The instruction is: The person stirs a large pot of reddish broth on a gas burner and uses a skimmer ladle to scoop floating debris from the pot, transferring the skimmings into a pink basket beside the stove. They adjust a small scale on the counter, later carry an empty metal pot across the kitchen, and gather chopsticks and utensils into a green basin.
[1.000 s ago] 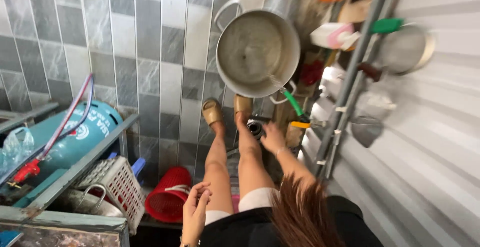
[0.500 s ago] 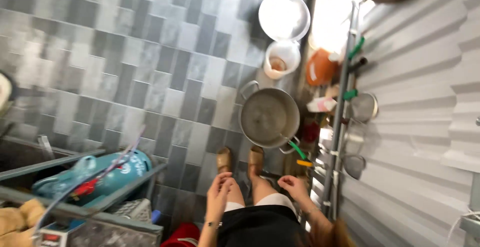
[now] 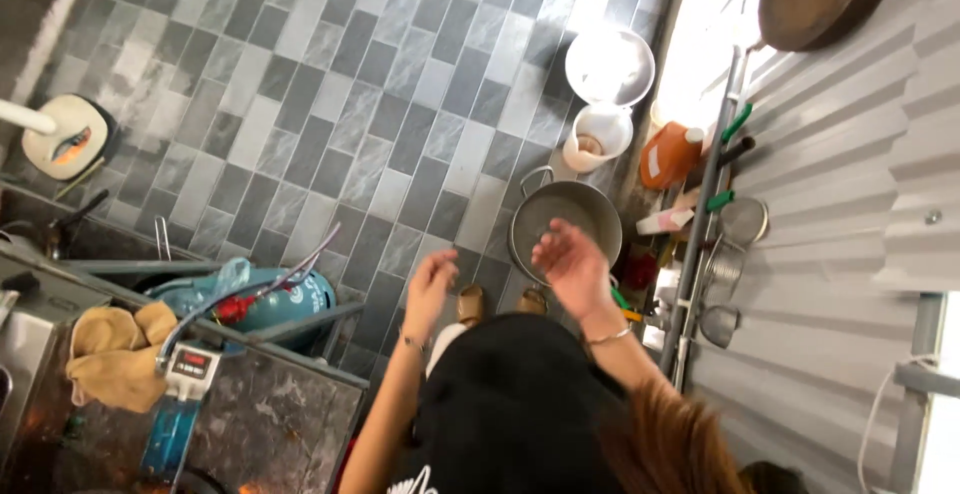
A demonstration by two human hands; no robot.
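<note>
My left hand (image 3: 432, 284) is raised in front of me, fingers apart, holding nothing; a thin bracelet sits on its wrist. My right hand (image 3: 570, 264) is also raised and empty, fingers spread, and it overlaps the near rim of a large metal pot (image 3: 560, 212) that stands on the grey tiled floor. Below both hands my feet in tan sandals (image 3: 470, 304) stand on the tiles next to the pot. My black top and hair fill the bottom middle of the view.
Beyond the pot stand a white bucket (image 3: 598, 139), a white basin (image 3: 610, 64) and an orange bottle (image 3: 670, 154). A metal rack (image 3: 700, 244) with strainers lines the corrugated wall at right. At left are a teal gas cylinder (image 3: 265, 299) and a counter with a yellow cloth (image 3: 115, 349).
The view has pulled up and back from the floor. My right hand left the spot by the pot and my feet; both hands are now raised and empty.
</note>
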